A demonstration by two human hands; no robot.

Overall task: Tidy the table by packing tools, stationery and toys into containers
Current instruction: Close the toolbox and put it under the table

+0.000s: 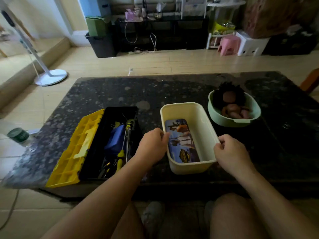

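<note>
The left hand point(152, 144) curls over the left rim of the cream bin point(188, 168), and the right hand point(230, 150) grips its right rim. A printed pencil tin point(183, 142) lies flat inside the bin, between the two hands.

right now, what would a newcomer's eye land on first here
Probably the yellow-lidded toolbox, open on the left of the table with tools inside. Next, the cream tub in the middle, gripped at its sides by the left hand and right hand, with a colourful printed case lying in it. On the right, a dark-haired doll sits in a green bowl.
</note>
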